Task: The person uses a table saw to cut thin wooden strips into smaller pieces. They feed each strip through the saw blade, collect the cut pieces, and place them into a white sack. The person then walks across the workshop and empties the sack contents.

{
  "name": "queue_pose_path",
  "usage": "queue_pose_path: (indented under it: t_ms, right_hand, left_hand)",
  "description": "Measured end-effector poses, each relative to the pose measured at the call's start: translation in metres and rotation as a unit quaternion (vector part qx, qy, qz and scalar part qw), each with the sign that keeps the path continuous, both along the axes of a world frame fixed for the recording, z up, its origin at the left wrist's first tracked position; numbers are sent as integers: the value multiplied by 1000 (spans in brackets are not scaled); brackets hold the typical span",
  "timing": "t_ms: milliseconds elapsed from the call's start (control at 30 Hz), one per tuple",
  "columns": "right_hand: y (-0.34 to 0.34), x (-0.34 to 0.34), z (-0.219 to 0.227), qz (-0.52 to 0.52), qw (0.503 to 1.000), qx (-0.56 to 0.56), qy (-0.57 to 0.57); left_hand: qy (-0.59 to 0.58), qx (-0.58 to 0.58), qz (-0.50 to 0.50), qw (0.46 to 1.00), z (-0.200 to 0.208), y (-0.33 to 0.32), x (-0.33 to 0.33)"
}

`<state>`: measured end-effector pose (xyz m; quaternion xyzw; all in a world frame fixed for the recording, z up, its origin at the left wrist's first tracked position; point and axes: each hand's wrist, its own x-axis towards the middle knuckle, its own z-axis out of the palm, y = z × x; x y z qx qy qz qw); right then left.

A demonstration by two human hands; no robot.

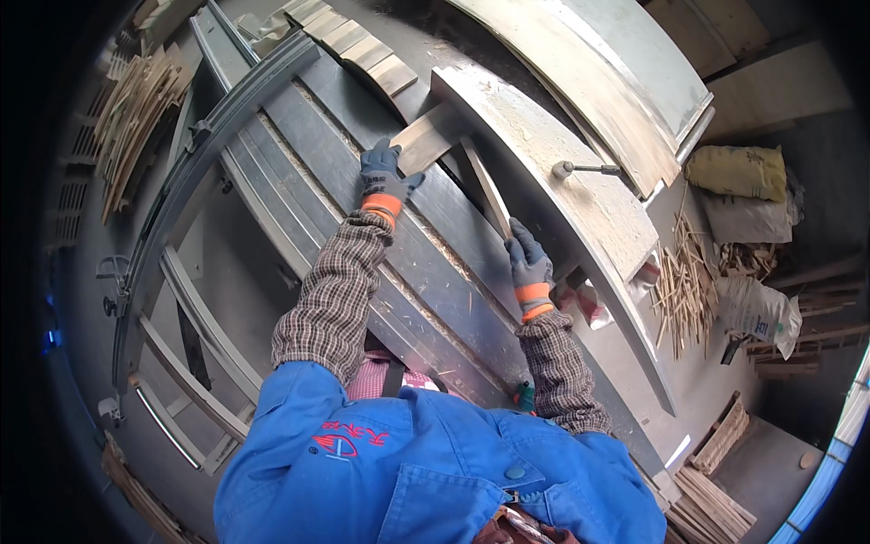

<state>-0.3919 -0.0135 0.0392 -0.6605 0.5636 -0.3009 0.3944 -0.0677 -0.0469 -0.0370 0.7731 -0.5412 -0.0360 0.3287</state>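
Both my hands wear grey-blue work gloves with orange cuffs. My left hand (384,175) grips the near left end of a short flat wooden board (427,140) lying on the metal saw table (430,213). Its thumb lies along the near edge of the board. The board's far end meets the long metal fence (507,168). Farther right, my right hand (528,258) is closed around the near end of a thin wood stick (487,186). That stick slants away beside the fence, its far tip close to the board. The saw blade cannot be made out.
Sawdust covers the ledge behind the fence, where a handled clamp knob (589,170) sticks up. Cut wood blocks (358,45) line the table's far side. A metal rail frame (204,136) stands left. Thin offcuts (684,286) and sacks (739,172) lie on the right.
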Motion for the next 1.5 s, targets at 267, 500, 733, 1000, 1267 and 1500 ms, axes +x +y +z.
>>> queue_pose_path:
  t_ms: [267,500,733,1000,1267,1500]
  right_hand:
    - [-17,35,-5,-18,999,-8,32]
    - [-45,73,0,20,999,-2,41]
    - [-47,98,-1,15,1000,14,22]
    - [100,-27,24,-29,990,-43,133]
    - [146,-63,55,-273,869,276,-306]
    - [77,-218,85,-481,782,17,-397]
  left_hand:
    - [-6,75,25,997,20,-23,23]
    - [-67,80,61,993,12,-42,68]
    - [-27,73,96,992,22,-9,83]
    - [189,53,-152,969,71,141,-61]
    - [165,36,-437,883,112,172,-190]
    - [188,76,-352,914,91,192,-148]
